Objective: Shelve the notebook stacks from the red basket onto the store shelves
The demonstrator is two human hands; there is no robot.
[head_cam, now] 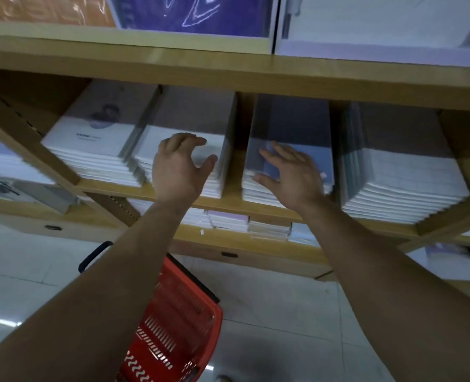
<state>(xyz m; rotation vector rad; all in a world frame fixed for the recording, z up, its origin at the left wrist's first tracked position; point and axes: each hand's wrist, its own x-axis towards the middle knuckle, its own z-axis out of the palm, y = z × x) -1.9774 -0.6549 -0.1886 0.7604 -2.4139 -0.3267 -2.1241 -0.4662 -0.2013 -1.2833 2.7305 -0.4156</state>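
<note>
Both my arms reach up to the middle wooden shelf [228, 205]. My left hand [180, 166] hovers with spread, relaxed fingers over a white notebook stack [189, 119]. My right hand [291, 175] lies flat with straight fingers on a blue-covered notebook stack [291, 128] just to the right. Neither hand holds anything. The red basket [178, 321] stands on the floor below, between my arms, with its black handle [94, 256] up; what lies inside it is hidden.
More stacks flank these: a white one with a dark print [96, 133] at left, a gridded one [399, 172] at right. Upright boards split the shelf into bays. Purple and orange covers [195, 15] fill the shelf above, smaller stacks [242, 224] the one below. Pale floor tiles [283, 326].
</note>
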